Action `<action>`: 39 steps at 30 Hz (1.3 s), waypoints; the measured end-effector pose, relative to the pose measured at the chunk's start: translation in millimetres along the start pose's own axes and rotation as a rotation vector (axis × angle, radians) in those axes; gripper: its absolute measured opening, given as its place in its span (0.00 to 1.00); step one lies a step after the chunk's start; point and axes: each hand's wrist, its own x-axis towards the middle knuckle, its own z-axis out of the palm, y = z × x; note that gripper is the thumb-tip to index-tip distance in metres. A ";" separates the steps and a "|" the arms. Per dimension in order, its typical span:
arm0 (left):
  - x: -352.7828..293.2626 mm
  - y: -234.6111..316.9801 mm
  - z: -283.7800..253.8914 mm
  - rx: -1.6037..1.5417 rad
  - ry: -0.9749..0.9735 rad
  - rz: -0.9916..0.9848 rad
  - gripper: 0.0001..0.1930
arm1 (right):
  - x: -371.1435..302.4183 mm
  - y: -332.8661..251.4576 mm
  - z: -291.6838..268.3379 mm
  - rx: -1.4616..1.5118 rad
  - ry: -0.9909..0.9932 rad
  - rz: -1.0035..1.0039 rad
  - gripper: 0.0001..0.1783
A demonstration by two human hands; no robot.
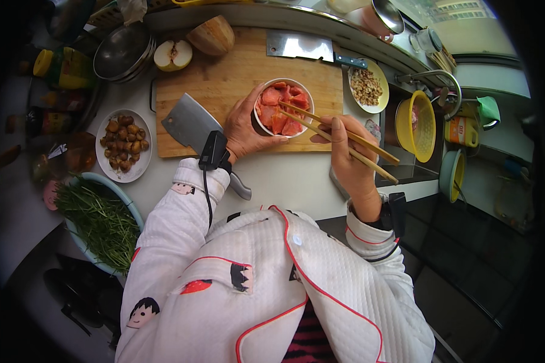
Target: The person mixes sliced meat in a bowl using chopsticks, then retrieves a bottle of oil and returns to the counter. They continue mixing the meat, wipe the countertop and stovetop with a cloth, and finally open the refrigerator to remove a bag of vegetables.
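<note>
My left hand curls round the left side of a white bowl on the wooden cutting board. Sliced raw red meat fills the bowl. In my right hand is a pair of wooden chopsticks, held slanting leftward, with their tips in the meat. A cleaver lies on the board left of the bowl, its handle passing under my left wrist. A second cleaver rests along the board's far edge.
Around the cutting board stand a plate of chopped pieces, a plate of brown chestnut-like pieces, a halved apple-like fruit and stacked metal bowls. Greens fill a basin at left. A yellow colander sits by the faucet.
</note>
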 end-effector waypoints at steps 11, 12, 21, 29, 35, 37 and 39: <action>0.4 -1.9 2.7 0.042 0.029 0.029 0.63 | 4.8 14.6 28.5 -0.293 -0.122 -0.266 0.06; 0.9 -2.0 2.2 0.044 0.034 0.038 0.63 | 4.7 11.2 20.0 -0.259 -0.116 -0.193 0.07; 0.9 1.6 0.2 -0.031 -0.003 0.000 0.63 | -12.3 -6.8 -39.5 -0.010 0.011 0.214 0.11; 0.3 4.4 -0.8 0.000 -0.017 -0.048 0.63 | -16.1 48.3 -10.0 0.092 0.046 0.244 0.17; 1.2 3.5 0.0 -0.002 -0.011 -0.052 0.63 | -17.0 66.3 1.0 0.116 0.174 0.205 0.15; 1.6 3.1 0.1 0.000 -0.005 -0.055 0.63 | -17.5 64.4 1.5 0.118 0.197 0.180 0.15; 0.4 3.1 0.2 0.003 -0.005 -0.061 0.62 | -20.5 57.6 0.3 0.131 0.236 0.223 0.15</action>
